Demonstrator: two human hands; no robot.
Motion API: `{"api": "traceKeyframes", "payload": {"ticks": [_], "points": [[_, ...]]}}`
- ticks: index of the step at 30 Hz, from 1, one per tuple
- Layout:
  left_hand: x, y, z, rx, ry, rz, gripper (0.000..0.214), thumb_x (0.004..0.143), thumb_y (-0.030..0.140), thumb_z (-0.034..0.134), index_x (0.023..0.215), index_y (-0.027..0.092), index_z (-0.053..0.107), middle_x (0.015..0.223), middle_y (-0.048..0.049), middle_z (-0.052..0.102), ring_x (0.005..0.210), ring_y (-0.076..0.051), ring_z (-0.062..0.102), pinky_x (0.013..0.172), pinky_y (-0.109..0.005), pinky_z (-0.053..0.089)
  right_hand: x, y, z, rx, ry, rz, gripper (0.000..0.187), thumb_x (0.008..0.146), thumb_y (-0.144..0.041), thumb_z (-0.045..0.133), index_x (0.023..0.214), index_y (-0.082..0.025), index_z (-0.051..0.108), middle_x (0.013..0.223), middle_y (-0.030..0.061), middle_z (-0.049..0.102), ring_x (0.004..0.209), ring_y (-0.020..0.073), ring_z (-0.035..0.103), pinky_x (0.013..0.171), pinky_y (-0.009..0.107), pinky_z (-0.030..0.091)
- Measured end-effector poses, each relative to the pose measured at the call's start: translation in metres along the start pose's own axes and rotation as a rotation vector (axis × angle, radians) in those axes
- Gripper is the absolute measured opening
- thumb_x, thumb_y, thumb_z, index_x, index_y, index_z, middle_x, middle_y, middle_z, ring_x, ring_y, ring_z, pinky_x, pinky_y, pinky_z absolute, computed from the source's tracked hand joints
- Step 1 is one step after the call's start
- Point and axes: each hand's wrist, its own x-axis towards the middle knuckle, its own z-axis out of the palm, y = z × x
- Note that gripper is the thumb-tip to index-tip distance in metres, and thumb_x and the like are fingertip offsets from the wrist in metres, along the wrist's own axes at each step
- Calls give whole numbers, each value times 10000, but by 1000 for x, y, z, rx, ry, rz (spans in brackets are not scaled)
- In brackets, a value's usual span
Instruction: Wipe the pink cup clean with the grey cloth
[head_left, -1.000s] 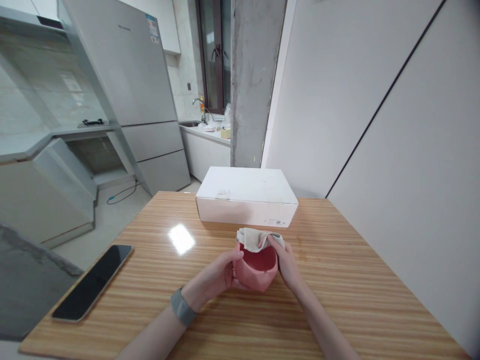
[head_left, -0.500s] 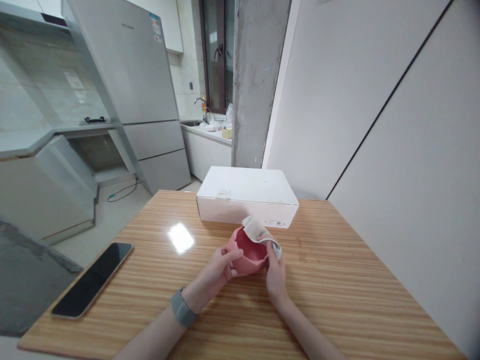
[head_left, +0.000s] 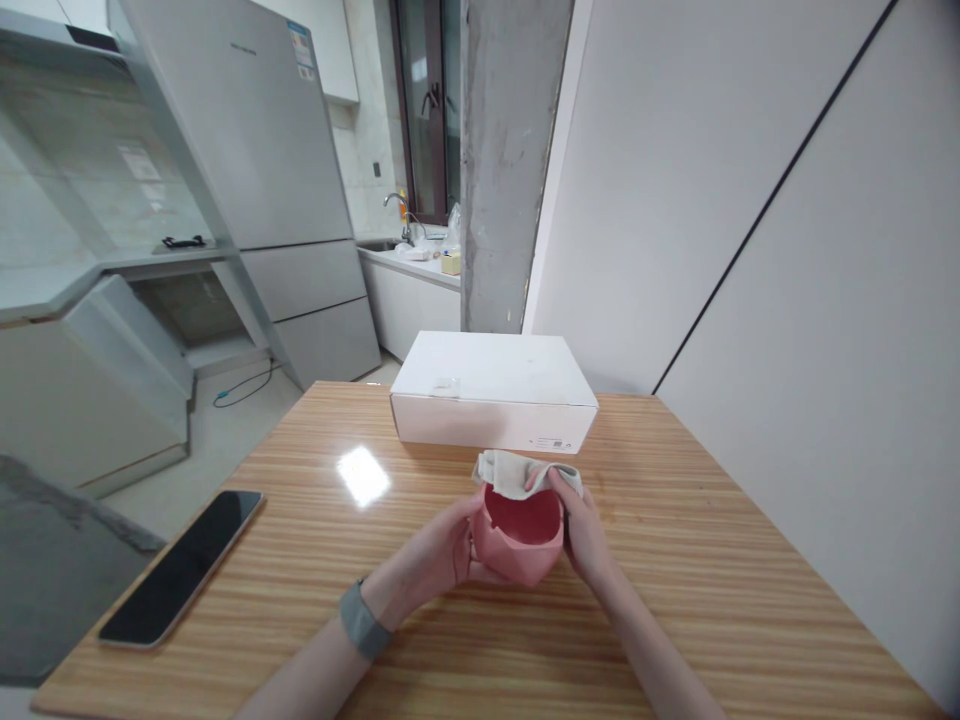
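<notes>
A pink faceted bowl (head_left: pixel 517 555), perhaps an ashtray since notches show in its rim, is tilted so that its opening faces me. My left hand (head_left: pixel 448 548) grips its left side, thumb near the rim and fingers underneath. In my right hand (head_left: pixel 583 525) is a pale grey cloth (head_left: pixel 517 473), pinched at the bowl's right far edge. The cloth lies along the far rim, its loose end reaching left. Some right fingers are hidden behind the bowl and cloth.
Behind the bowl, a white cardboard box (head_left: pixel 491 370) lies on the wooden table (head_left: pixel 720 580). A dark-screened phone (head_left: pixel 184 570) rests near the left table edge. Beyond the table stand a grey fridge (head_left: pixel 240 130) and a counter with a sink (head_left: pixel 381 244).
The bowl has moved right and slightly nearer, and has turned in my hands. My right hand and the cloth have shifted right, with the cloth now spread along the far rim.
</notes>
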Motion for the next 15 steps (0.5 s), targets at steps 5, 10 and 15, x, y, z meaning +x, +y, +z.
{"api": "traceKeyframes", "payload": {"ticks": [5,10,15], "points": [[0,-6,-5,-16,27,2,355,889,373,601,1112,106,676,1050,-144,731,820,-210,697,749,-358,594,-2,-8,1,-34,-92,9,413,709,-594,722,646,-186,716,707,32,685,677,188,560,686,289,421],[2,-7,-2,-15,137,72,349,792,352,722,1042,111,688,963,-118,739,792,-195,689,714,-343,599,-1,-7,2,-35,-113,-39,395,745,-584,692,674,-196,704,722,27,680,725,202,578,728,295,429],[3,-5,3,0,224,187,351,712,328,796,975,125,683,853,-79,734,706,-185,685,646,-324,596,-5,13,10,-5,7,-154,365,802,-585,627,730,-231,685,847,17,691,890,227,593,875,319,415]]}}
